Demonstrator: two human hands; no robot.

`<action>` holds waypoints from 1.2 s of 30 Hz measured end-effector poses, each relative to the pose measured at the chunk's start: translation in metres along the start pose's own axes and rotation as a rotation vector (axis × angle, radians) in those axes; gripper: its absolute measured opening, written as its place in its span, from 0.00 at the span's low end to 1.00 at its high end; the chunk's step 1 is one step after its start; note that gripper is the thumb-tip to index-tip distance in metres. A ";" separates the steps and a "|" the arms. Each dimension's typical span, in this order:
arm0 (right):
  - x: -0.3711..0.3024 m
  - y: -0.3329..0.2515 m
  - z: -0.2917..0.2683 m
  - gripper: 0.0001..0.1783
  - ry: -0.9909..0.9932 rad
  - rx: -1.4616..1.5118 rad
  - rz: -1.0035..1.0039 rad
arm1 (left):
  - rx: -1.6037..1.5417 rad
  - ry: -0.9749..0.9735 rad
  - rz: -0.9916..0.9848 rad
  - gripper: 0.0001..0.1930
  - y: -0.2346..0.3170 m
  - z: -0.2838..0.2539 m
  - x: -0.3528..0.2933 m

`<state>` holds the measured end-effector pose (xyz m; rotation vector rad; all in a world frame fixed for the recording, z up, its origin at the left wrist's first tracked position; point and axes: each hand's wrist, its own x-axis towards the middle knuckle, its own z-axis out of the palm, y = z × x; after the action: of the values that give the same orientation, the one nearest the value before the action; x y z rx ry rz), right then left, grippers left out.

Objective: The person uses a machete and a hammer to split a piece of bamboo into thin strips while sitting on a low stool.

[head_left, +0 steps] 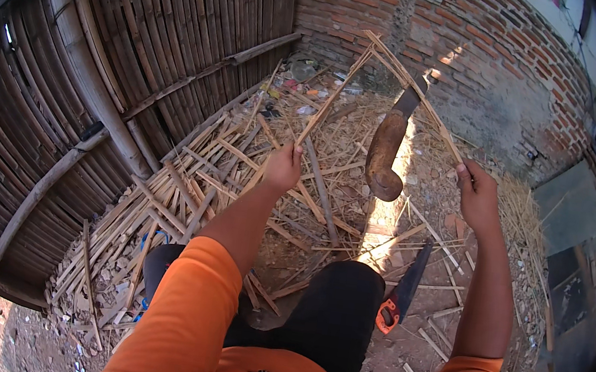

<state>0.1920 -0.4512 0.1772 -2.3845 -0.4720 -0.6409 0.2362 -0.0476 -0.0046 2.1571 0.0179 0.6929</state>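
Note:
My left hand (pixel 284 167) is closed round the lower end of one thin bamboo strip (pixel 334 100). Out to the right, my right hand (pixel 477 193) pinches another bamboo strip (pixel 436 121). The two strips slope up and meet at a splintered point in front of me, forming an upside-down V. Between my hands is a large knife with a curved wooden handle (pixel 385 152), its dark blade (pixel 408 101) pointing away and reaching the right strip. Neither hand touches the knife. Whether the blade is caught in the strip, I cannot tell.
A handsaw (pixel 406 292) with an orange and black handle lies right of my knee. Split bamboo pieces (pixel 153 213) heap across the ground at left and ahead. A bamboo slat wall (pixel 161 28) stands at left, a brick wall (pixel 473 88) at the back. Grey panels (pixel 570 208) lean at right.

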 end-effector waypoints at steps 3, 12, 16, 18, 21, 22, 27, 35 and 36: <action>0.006 0.012 -0.023 0.18 -0.035 0.011 0.056 | 0.067 0.055 0.092 0.17 0.003 -0.015 0.026; -0.025 0.065 -0.057 0.16 -0.069 -0.142 0.099 | 0.540 -0.082 0.107 0.14 0.026 -0.057 0.066; -0.049 0.079 -0.053 0.13 -0.087 -0.252 0.079 | 0.677 -0.068 0.252 0.14 0.014 -0.097 0.079; -0.063 0.097 -0.046 0.11 -0.117 -0.324 0.079 | 0.763 -0.102 0.185 0.14 0.004 -0.121 0.083; -0.083 0.119 -0.029 0.11 -0.233 -0.469 0.152 | 0.835 -0.133 -0.085 0.17 -0.020 -0.168 0.074; -0.090 0.126 -0.021 0.11 -0.257 -0.504 0.157 | 0.843 -0.113 -0.123 0.17 -0.037 -0.183 0.068; -0.100 0.143 0.031 0.12 -0.362 -0.660 0.113 | 0.904 -0.098 -0.296 0.17 -0.112 -0.240 0.008; -0.060 0.085 0.101 0.11 -0.332 -0.638 -0.004 | 1.082 0.044 -0.798 0.38 -0.184 -0.224 -0.088; -0.053 0.072 0.108 0.11 -0.314 -0.607 -0.023 | 1.086 -0.016 -0.816 0.44 -0.175 -0.211 -0.084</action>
<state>0.2179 -0.4446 0.0391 -3.0853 -0.4852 -0.4611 0.1022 0.1973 -0.0696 2.7716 1.4655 0.1425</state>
